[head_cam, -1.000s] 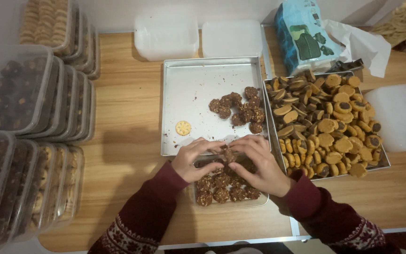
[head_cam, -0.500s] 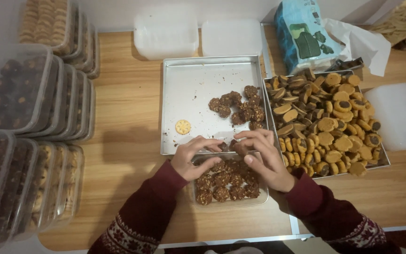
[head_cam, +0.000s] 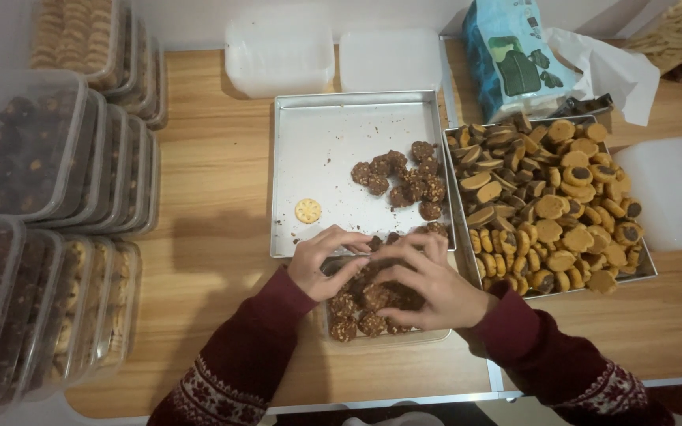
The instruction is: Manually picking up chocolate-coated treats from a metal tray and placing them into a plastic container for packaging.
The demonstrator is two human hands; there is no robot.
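My left hand (head_cam: 321, 264) and my right hand (head_cam: 420, 282) meet over a clear plastic container (head_cam: 436, 335) near the table's front edge. It holds dark nut-speckled chocolate cookies (head_cam: 357, 312). Both hands' fingers curl down onto the cookies in it; whether either pinches one I cannot tell. Behind the hands lies a square metal tray (head_cam: 317, 142) with a cluster of the same dark cookies (head_cam: 404, 181) and one pale round cookie (head_cam: 307, 211).
A second metal tray (head_cam: 647, 270) on the right is heaped with tan and chocolate-topped cookies (head_cam: 550, 205). Stacked filled plastic boxes (head_cam: 49, 158) line the left. Empty containers and lids (head_cam: 278, 59) stand at the back, with a blue tissue pack (head_cam: 515, 67) and another lid (head_cam: 676, 193).
My right hand has slid down and left from the tray's edge onto the cookies in the container. My left hand has stayed nearly in place at the container's far left corner.
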